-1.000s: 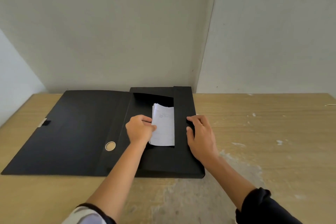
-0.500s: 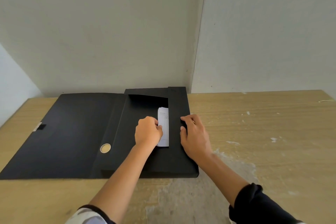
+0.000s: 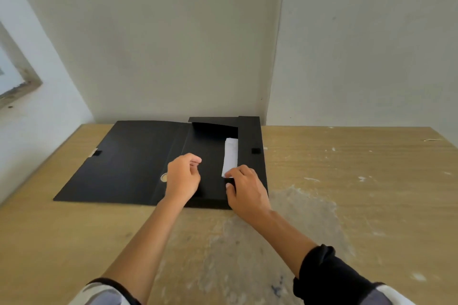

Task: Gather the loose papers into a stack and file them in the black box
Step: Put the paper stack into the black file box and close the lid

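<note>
Pulled off the papers [image 3: 231, 156] now, left hand [image 3: 183, 176] loosely curled over the open box [image 3: 138, 163], gripping nothing, right hand [image 3: 244, 187] fingers pinching the stack's near corner, nearly all tucked under the right flap, probably nudging it home.

Wooden table [image 3: 347, 181]; open black box [image 3: 128, 163] atop

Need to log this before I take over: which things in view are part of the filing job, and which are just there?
Part of the job:
- black box, open on the table
- white papers, mostly tucked inside it
- right hand on the papers' near end
- left hand, holding nothing

Just there:
- window frame, far left
- pale smears on the tabletop
</note>
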